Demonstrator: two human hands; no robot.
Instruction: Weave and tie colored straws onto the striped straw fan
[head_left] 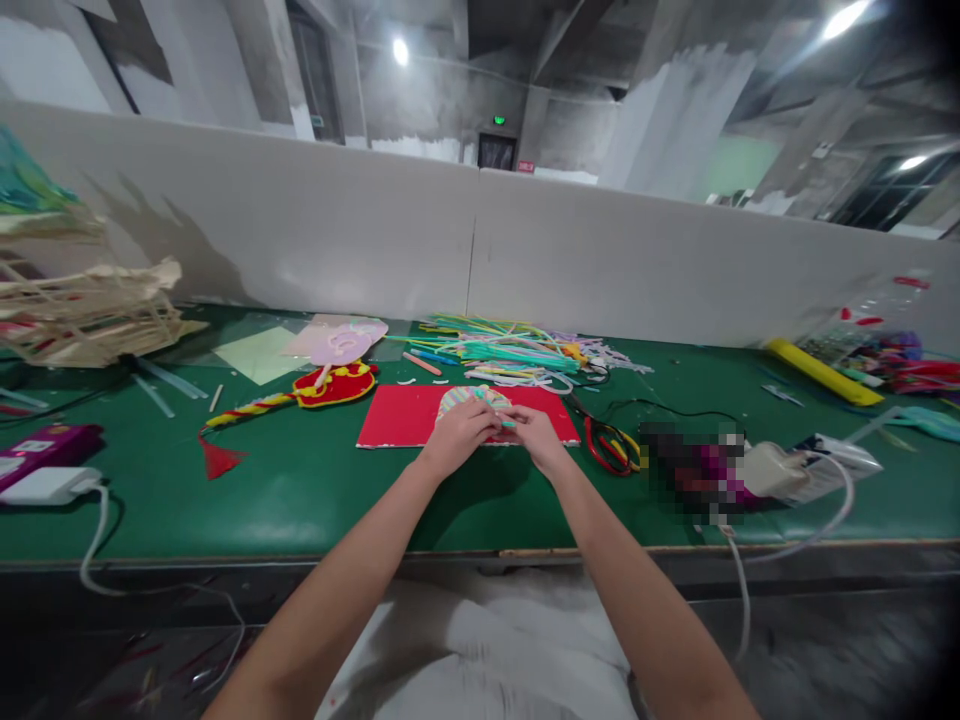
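Observation:
A red rectangular board (394, 415) lies on the green table in front of me. On it rests a rounded piece with pale striped colours (454, 397), partly covered by my fingers. My left hand (463, 432) reaches over this piece with its fingers bent together; what its fingertips grip is hidden. My right hand (531, 432) pinches a short teal strip (509, 424), which looks like a pipe cleaner, close to the left fingertips. Both hands are above the front half of the board, almost touching each other.
Behind the board lies a heap of coloured pipe cleaners (517, 350). Red-handled scissors (609, 450) lie to the right, near a white charger (769, 470) with cables. A red and yellow tasselled ornament (334, 385) is at left. A yellow tube (825, 372) lies far right. A white partition (360, 230) stands behind.

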